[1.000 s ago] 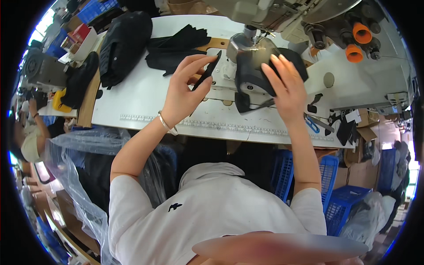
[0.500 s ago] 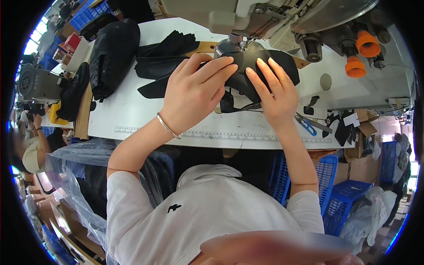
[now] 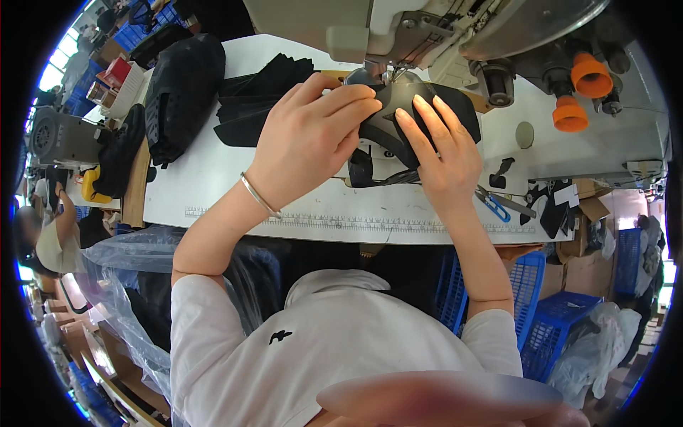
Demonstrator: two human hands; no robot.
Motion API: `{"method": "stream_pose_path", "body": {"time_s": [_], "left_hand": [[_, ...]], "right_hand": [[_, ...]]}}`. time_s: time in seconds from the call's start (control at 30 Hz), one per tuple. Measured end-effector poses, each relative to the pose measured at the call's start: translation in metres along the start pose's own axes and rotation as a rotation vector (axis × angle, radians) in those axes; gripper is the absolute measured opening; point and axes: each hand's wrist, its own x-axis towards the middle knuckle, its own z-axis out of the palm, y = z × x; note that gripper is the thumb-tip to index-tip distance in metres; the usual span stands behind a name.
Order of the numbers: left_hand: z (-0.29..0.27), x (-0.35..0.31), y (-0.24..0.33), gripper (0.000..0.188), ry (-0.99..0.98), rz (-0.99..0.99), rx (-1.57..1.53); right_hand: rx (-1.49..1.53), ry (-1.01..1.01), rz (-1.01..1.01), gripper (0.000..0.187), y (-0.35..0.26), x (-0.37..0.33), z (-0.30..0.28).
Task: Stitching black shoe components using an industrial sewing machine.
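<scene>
A black curved piece that looks like a shoe upper (image 3: 459, 110) lies under the needle area of a sewing machine (image 3: 402, 35). My left hand (image 3: 306, 135) grips its left edge with bent fingers drawn together; the fingertips sit close to the presser foot, and the thumb is mostly hidden. My right hand (image 3: 445, 160) rests on the piece from the right, its visible fingers stretched out and slightly apart. Black straps (image 3: 380, 178) of the piece hang toward me between my hands. Beside my left hand lies a fanned stack of black cut pieces (image 3: 249, 107).
Blue-handled scissors (image 3: 494, 206) lie right of my right wrist. A ruler strip (image 3: 320, 222) runs along the white table's (image 3: 178, 188) front edge. Black bulky items (image 3: 181, 92) stand at left. Orange thread holders (image 3: 590, 75) hang at right; blue crates (image 3: 558, 331) stand below. Another person works far left.
My left hand has shifted slightly left and down, its fingers bending a little more at the piece's edge. The right hand stays almost in place. The whole view has shifted slightly.
</scene>
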Motion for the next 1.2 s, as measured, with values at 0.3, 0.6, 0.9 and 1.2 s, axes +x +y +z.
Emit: {"method": "stream_pose_path", "body": {"time_s": [0.3,0.6,0.9,1.2], "left_hand": [[0.002,0.001,-0.007,0.034,0.030,-0.011,-0.047],[0.003,0.000,-0.014,0.035,0.001,0.011,-0.061],[0.007,0.001,-0.014,0.033,0.059,0.066,-0.007],[0.015,-0.002,-0.013,0.031,0.132,0.034,-0.018]], "right_hand": [[-0.033,0.009,0.007,0.037,-0.003,0.007,0.001],[-0.061,0.014,0.017,0.038,-0.006,0.005,0.002],[-0.063,0.031,0.030,0.038,-0.004,0.004,0.005],[-0.056,0.047,0.033,0.036,0.000,0.005,0.006]]}}
